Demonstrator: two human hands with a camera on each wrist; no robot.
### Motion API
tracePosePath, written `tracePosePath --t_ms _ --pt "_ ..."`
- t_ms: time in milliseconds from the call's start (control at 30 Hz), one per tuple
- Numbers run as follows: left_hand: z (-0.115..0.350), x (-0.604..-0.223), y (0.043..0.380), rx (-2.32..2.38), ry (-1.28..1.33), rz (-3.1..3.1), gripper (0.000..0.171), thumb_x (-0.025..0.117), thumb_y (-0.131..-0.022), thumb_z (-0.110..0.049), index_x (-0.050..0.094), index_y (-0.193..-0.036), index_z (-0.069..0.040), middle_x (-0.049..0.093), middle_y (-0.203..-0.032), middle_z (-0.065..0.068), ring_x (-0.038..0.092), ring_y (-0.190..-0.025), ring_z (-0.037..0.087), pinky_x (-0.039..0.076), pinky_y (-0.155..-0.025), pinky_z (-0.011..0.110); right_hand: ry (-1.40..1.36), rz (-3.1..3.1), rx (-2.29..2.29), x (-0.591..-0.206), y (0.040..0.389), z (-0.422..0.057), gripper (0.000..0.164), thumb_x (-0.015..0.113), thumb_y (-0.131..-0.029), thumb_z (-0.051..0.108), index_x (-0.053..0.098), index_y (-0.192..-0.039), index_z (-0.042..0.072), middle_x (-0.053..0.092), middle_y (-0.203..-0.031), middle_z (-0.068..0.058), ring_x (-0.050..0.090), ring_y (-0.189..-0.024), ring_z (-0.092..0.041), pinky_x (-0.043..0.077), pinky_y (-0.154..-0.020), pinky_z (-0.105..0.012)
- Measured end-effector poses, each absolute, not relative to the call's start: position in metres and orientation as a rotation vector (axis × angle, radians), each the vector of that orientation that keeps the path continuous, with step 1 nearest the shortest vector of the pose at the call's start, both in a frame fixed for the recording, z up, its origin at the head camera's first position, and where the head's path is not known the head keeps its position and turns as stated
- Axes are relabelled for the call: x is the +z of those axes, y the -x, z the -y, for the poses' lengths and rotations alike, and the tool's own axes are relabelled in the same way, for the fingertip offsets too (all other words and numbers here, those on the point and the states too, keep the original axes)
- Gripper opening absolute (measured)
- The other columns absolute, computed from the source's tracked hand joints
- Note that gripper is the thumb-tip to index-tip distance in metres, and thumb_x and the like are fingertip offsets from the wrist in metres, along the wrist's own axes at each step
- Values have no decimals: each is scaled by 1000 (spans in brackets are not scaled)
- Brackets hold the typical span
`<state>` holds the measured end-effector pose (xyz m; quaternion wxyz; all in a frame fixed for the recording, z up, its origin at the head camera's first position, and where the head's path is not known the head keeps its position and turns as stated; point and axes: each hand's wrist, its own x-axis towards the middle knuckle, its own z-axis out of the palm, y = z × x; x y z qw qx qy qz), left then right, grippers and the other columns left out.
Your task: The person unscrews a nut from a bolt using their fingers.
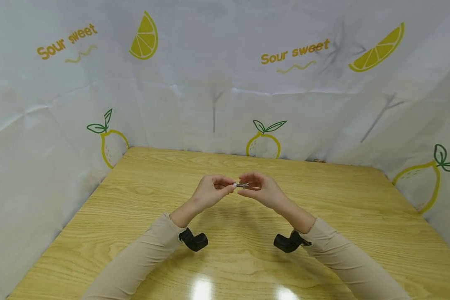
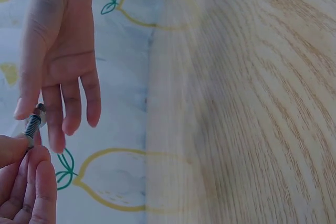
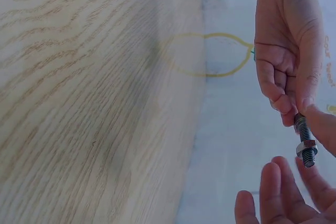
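A small metal bolt [image 1: 241, 185] is held level above the table, between the two hands. My left hand [image 1: 211, 192] pinches its one end between thumb and fingertips, which hide that end. Toward the free end of the threaded shank [image 3: 304, 128] sits a hex nut [image 3: 306, 148], with a little thread showing beyond it. Around that nut end, my right hand [image 1: 265, 191] has its thumb and fingers spread apart. In the left wrist view the right hand's fingers [image 2: 71, 103] hang relaxed beside the bolt [image 2: 32, 126].
Below the hands lies a wood-grain table [image 1: 153, 175]. A white curtain [image 1: 195, 54] with lemon prints stands along its back and sides. Each wrist carries a black camera mount, one on the left [image 1: 195, 240] and one on the right [image 1: 288, 242].
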<state>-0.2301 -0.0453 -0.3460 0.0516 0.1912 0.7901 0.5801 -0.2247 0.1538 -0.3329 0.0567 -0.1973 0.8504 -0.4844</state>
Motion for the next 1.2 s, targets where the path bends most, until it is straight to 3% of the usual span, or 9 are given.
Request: tracePosePath --t_ms 167,333,433,567,733,867,967,1100,1200 --pt "45 -346 230 1761 -569 -2408 22 62 -90 -16 67 -106 -2 69 -101 19 66 -93 32 53 -73 25 585 -2540 -1420 -332 225 -154 40 50 -97 31 59 -120 0 68 -106 -19 63 -102 -36 49 -92 -49" --pt "45 -345 230 1758 -561 -2420 21 63 -90 -16 68 -106 -2 69 -99 18 67 -89 28 52 -72 24 605 -2563 -1470 -333 225 -154 27 59 -93 18 61 -113 0 65 -108 -19 63 -100 -32 52 -87 -41" --pt "45 -344 230 1757 -557 -2428 21 63 -90 -16 68 -105 -2 70 -97 17 67 -85 24 52 -71 24 633 -2569 -1504 -333 225 -154 31 64 -89 14 58 -116 -1 61 -114 -21 63 -103 -31 54 -84 -35" --pt "45 -344 229 1750 -559 -2433 22 63 -90 -17 68 -105 -2 69 -99 18 67 -88 27 52 -71 25 625 -2570 -1455 -331 224 -154 40 61 -91 24 55 -124 0 63 -115 -20 63 -103 -33 52 -87 -42" --pt "45 -344 229 1741 -556 -2435 23 63 -90 -18 67 -107 -3 68 -102 20 66 -92 31 52 -73 25 579 -2569 -1396 -330 224 -154 36 52 -96 29 61 -118 1 69 -104 -17 65 -96 -30 49 -91 -49" --pt "45 -345 230 1746 -550 -2437 22 63 -90 -17 68 -106 -2 69 -100 19 66 -92 31 52 -72 25 599 -2590 -1446 -332 223 -154 28 60 -92 18 61 -114 1 66 -108 -18 64 -100 -31 53 -86 -39" --pt "45 -345 230 1754 -545 -2433 22 63 -90 -16 68 -105 -2 69 -99 18 66 -91 31 53 -72 26 621 -2588 -1479 -332 224 -154 33 64 -89 15 58 -118 0 62 -115 -21 63 -104 -31 54 -84 -35" --pt "45 -345 230 1752 -545 -2424 22 63 -90 -17 68 -106 -3 69 -101 19 65 -93 33 52 -73 26 612 -2580 -1450 -332 225 -154 39 59 -92 24 56 -123 -1 65 -112 -21 64 -101 -33 53 -87 -42" --pt "45 -345 230 1757 -543 -2419 22 63 -90 -17 67 -106 -2 69 -101 19 64 -94 35 52 -73 25 594 -2580 -1416 -331 225 -155 38 53 -96 28 60 -118 -2 69 -104 -20 65 -95 -31 51 -88 -47"
